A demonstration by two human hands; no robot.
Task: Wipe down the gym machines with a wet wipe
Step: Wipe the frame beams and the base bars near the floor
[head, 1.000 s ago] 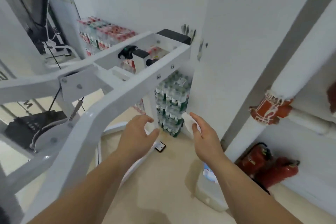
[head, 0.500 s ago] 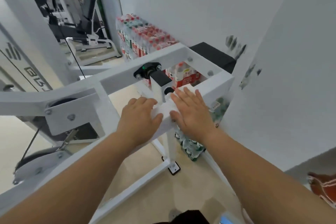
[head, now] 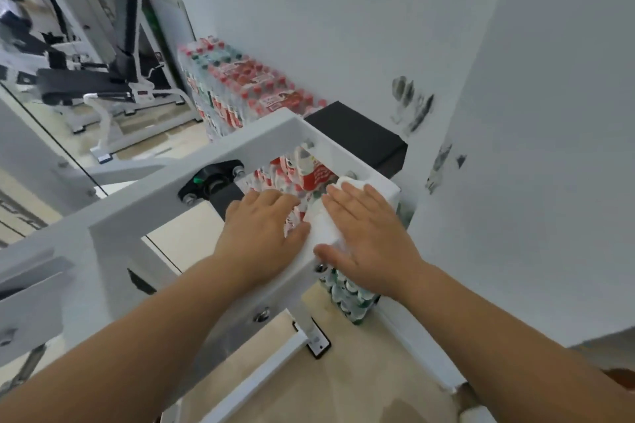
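While behind the frame (head: 144, 203), packs (head: 247, 93) of bottles (head: 311, 175).

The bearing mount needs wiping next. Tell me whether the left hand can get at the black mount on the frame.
Probably yes. The left hand rests on the white frame close beside the black mount, with nothing between them. The wipe, though, lies under the right hand.

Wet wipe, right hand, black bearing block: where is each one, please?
wet wipe (head: 344, 181), head view, crumpled edge showing past the fingertips.
right hand (head: 366, 233), head view, back of the hand.
black bearing block (head: 210, 181), head view, its round middle.
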